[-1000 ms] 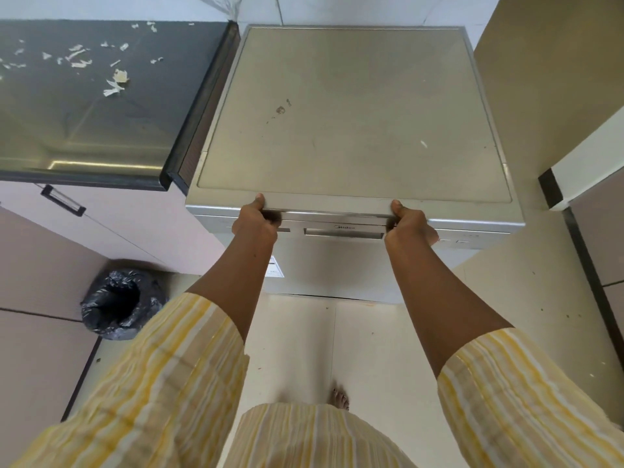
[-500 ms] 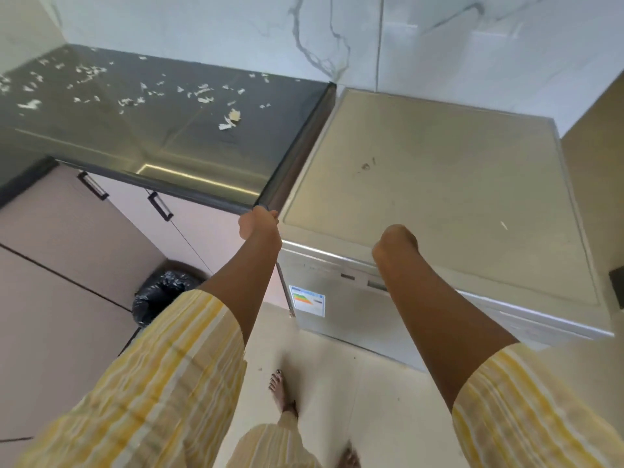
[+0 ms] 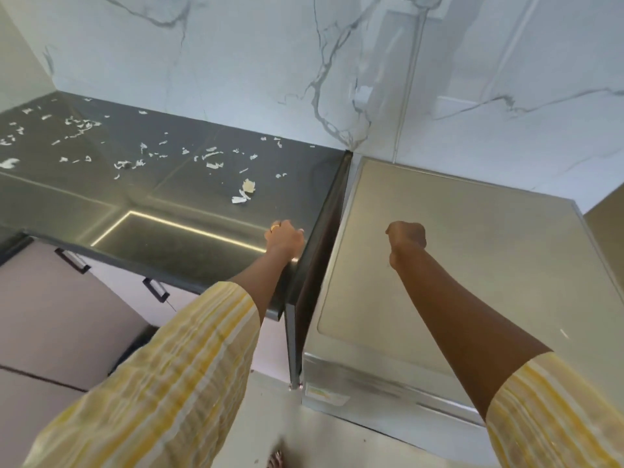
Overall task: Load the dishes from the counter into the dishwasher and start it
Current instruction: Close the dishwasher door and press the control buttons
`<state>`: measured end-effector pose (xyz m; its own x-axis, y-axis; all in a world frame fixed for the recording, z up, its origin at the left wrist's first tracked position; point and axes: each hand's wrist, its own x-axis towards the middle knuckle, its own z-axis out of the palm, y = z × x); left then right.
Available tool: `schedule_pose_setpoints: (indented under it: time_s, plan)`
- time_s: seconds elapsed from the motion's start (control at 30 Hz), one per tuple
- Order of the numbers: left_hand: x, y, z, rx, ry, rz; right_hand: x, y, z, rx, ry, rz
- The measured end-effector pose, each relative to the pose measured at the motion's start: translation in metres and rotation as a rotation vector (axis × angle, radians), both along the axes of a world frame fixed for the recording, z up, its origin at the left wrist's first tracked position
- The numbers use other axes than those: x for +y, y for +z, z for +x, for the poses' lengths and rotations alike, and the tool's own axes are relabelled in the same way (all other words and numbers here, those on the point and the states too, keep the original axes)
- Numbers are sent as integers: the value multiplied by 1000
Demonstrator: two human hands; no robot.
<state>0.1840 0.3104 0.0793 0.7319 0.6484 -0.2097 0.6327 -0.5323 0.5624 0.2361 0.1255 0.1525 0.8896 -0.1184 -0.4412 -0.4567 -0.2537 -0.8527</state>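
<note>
On the head view, I judge the loading has not begun: the counter (image 3: 175, 228) on the left carries only white scraps (image 3: 241, 196), no dishes that I can see, and the dishwasher (image 3: 479, 265) on the right looks closed. My left hand (image 3: 285, 239) hangs over the counter's near right corner, fingers curled and holding nothing. My right hand (image 3: 407, 237) is balled into an empty fist over the dishwasher's top, near its left edge. Next, I think, calls for finding the dishes out of frame and opening the door below.
</note>
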Motion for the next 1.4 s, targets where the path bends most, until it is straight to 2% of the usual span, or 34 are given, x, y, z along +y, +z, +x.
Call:
schedule_pose_setpoints:
  time_s: [0.07,0.17,0.33,0.43,0.57,0.67,0.8,1.0,1.2,1.4]
  plan:
    - [14,-4,20,38,-78,34,6,-1,18,-101,5,-117]
    - [32,-11,53,34,-147,76,21,10,48,-238,129,-254]
    - [53,-30,104,98,-227,64,55,34,108,-425,305,-373]
    - [62,-40,118,99,-288,129,79,54,147,-555,392,-492]
    - [65,-55,125,66,-355,350,110,77,206,-657,434,-631]
    - [65,-58,127,54,-342,381,130,96,244,-725,452,-786]
    - [67,-58,129,53,-336,387,154,131,282,-850,409,-879]
    - [66,-57,131,45,-315,388,169,159,328,-795,376,-918]
    - [68,-56,129,49,-320,368,168,147,330,-827,334,-756]
    - [68,-57,130,49,-320,373,152,155,324,-711,481,-749]
